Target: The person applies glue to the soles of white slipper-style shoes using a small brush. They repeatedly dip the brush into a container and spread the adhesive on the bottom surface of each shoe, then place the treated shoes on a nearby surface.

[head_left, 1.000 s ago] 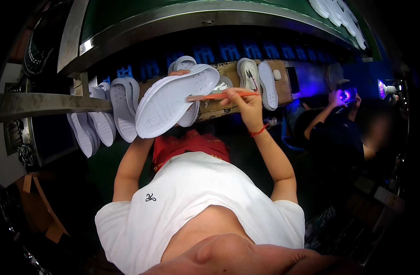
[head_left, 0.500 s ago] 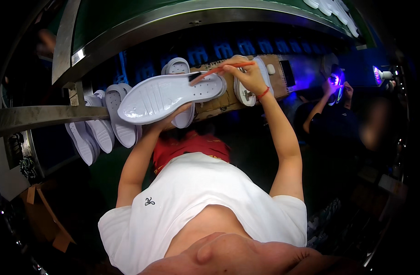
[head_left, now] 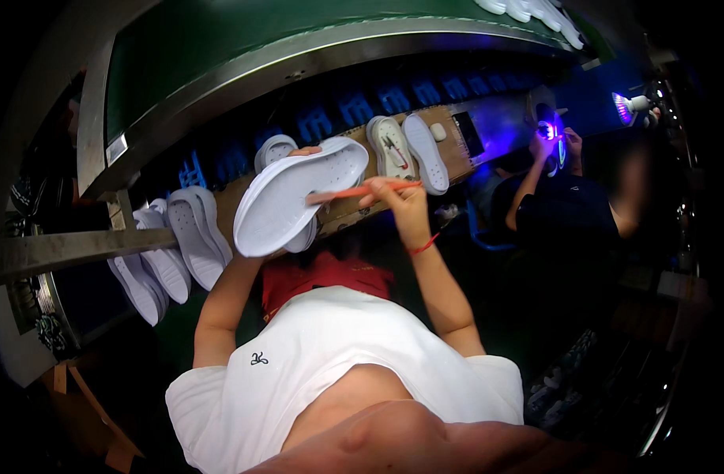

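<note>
The left hand (head_left: 305, 152) grips a white shoe sole (head_left: 299, 195) from behind (only its fingertips show, at the sole's twelve o'clock edge). The right hand (head_left: 397, 201), at three o'clock of the sole, is closed around an orange brush (head_left: 360, 192) whose tip touches the sole's face; more white soles (head_left: 176, 245) lie at nine o'clock.

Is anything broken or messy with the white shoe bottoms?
Nothing stands out. The left hand holds a white sole, the right hand holds an orange brush on it. No damage or spill shows.
</note>
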Demonstrator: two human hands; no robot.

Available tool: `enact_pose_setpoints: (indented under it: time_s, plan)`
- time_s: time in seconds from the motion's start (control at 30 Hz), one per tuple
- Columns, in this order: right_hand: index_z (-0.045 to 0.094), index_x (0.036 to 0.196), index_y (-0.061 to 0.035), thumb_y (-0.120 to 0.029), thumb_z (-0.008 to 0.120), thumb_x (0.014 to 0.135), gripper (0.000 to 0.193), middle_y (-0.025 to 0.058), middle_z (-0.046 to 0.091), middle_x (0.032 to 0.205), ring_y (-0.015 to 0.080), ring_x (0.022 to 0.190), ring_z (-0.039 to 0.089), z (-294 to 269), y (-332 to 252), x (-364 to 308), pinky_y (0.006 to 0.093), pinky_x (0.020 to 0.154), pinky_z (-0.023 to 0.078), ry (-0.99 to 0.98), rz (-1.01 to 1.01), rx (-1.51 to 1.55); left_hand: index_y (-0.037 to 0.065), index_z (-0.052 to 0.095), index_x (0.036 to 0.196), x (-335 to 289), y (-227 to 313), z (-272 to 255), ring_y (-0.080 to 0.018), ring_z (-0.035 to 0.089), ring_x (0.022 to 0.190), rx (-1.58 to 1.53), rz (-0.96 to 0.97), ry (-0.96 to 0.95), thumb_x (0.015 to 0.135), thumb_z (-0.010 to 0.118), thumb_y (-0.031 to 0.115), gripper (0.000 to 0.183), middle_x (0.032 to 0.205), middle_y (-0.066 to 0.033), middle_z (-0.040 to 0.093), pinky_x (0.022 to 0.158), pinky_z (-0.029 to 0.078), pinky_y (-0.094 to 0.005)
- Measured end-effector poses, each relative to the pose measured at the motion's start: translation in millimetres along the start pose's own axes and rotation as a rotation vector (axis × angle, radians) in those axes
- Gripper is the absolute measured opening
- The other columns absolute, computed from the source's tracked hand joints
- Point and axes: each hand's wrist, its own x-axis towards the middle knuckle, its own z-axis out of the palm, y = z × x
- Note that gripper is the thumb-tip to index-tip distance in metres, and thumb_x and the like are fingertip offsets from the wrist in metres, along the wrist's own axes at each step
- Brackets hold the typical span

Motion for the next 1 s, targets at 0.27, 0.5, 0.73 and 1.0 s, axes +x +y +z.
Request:
enact_pose_setpoints:
  time_s: [0.27,0.5,0.73,1.0]
  plan:
    - [0.061,0.101,0.0045,-0.017,0.049,0.097,0.025,0.0094,0.063,0.077,0.0139,0.071,0.055,-76,-54,-52,0.0277,0.07,0.043,0.632,-0.607,0.418,0.0,0.053,0.122,231,26,34,-0.0188,0.056,0.108,0.374,-0.265,-0.309,0.082,0.065,0.018,0.045,0.123,-0.012,0.055,0.093,0.047,-0.0365]
    - [0.064,0.099,0.0027,-0.015,0.056,0.093,0.02,0.0105,0.067,0.074,0.0132,0.064,0.061,-68,-27,-56,0.0217,0.061,0.042,0.654,-0.348,0.255,0.001,0.049,0.125,290,8,64,-0.0171,0.059,0.081,0.749,0.286,0.115,0.083,0.053,0.007,0.043,0.111,-0.0094,0.056,0.075,0.049,-0.0295]
    - [0.064,0.1,0.0044,-0.019,0.058,0.092,0.025,0.0104,0.068,0.077,0.0095,0.062,0.056,-59,62,-35,0.0195,0.056,0.037,0.425,-0.021,0.006,0.009,0.053,0.119,101,2,-31,-0.0324,0.042,0.121,1.371,0.287,-0.812,0.056,0.075,0.005,0.067,0.121,-0.0124,0.049,0.104,0.035,-0.0431]
    - [0.069,0.094,0.0017,-0.021,0.061,0.088,0.025,0.0083,0.069,0.074,0.0131,0.063,0.062,-60,161,68,0.025,0.059,0.047,0.249,-0.152,-0.486,0.005,0.054,0.11,33,-65,-112,-0.0296,0.041,0.127,1.839,0.501,-1.165,0.061,0.072,0.014,0.053,0.118,-0.0103,0.055,0.115,0.02,-0.0472]
